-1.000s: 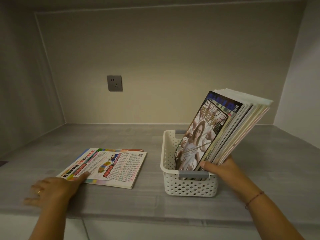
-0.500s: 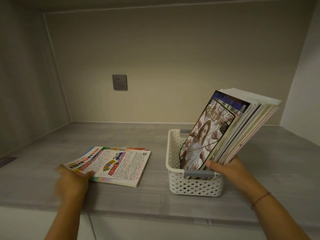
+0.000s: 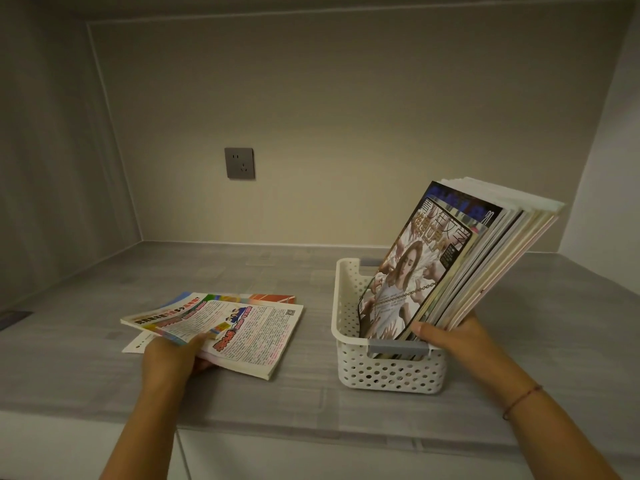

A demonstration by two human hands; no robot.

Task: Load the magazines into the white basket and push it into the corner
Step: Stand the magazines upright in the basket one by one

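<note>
A white perforated basket [image 3: 349, 299] with grey handles stands on the grey shelf, right of centre. Several magazines [image 3: 460, 258] stand in it, leaning to the right. My right hand [image 3: 450, 337] grips their lower right edge just above the basket's near handle. To the left, my left hand [image 3: 173, 355] holds the near left corner of a colourful magazine [image 3: 252, 330], thumb on the cover, with that corner lifted off the shelf. More magazines [image 3: 166, 311] lie under it, fanned out to the left.
The grey shelf [image 3: 242, 268] runs back to a beige wall with a grey power socket [image 3: 239, 163]. Side walls close in left and right, forming back corners. The shelf's front edge [image 3: 277, 431] lies just below my forearms.
My left hand slid from the shelf surface onto the flat stack and took hold of the top magazine, raising its near corner. My right hand stays on the leaning magazines.
</note>
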